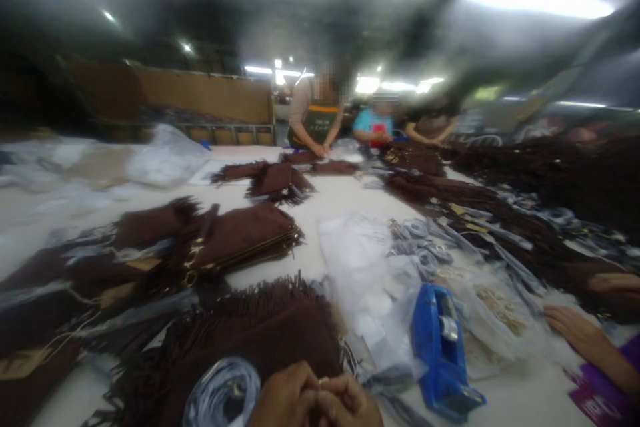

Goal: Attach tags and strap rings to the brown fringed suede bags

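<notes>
In the head view, my left hand [286, 399] and right hand [346, 403] met at the bottom edge, fingers curled shut against each other; blur kept me from telling whether they pinched anything. They hovered just over the fringed brown suede piece [265, 327], which lay on the white table [345, 197] beside a clear plastic bag [224, 392]. A blue tape dispenser [440, 350] sat near to the right, and a co-worker's hand [575, 330] rested farther right
</notes>
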Demonstrator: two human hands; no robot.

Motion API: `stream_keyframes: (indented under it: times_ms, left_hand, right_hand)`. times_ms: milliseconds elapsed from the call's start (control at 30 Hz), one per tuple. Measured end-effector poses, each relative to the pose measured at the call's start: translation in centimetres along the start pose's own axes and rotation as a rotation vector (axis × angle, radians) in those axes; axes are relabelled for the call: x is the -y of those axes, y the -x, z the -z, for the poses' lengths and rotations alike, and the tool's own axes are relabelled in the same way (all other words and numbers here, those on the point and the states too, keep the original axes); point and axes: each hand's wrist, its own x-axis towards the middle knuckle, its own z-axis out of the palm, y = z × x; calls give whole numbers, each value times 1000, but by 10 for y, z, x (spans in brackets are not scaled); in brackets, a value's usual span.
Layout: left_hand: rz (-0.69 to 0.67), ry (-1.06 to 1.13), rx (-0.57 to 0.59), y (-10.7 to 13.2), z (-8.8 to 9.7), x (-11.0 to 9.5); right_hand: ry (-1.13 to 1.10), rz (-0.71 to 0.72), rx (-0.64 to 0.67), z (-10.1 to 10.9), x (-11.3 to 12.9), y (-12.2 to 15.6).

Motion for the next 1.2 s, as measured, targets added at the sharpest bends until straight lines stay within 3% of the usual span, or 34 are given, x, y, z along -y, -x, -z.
stream_keyframes:
  times_ms: [67,133,300,500,833,1067,1200]
  left_hand:
    - [4,121,-22,3,-3,0]
    - [-1,187,-24,6,-4,-1]
    - [-19,172,-19,11,0,-2]
    - [-82,106,-27,14,-1,6]
    - [-248,-377,-98,15,-15,11]
    - [-231,-386,-79,14,-16,11]
    - [-254,-321,-79,12,-14,12]
  right_hand:
    - [-48,-57,24,-13,-14,17]
    - [-86,-88,40,-14,-18,26]
    - [-55,-113,130,-3,-17,27]
    - [26,-48,124,-6,-24,30]
    - [269,85,91,-3,-7,36]
    - [-52,-193,320,8,-13,16]
    - [-185,-263,358,10,-11,10]
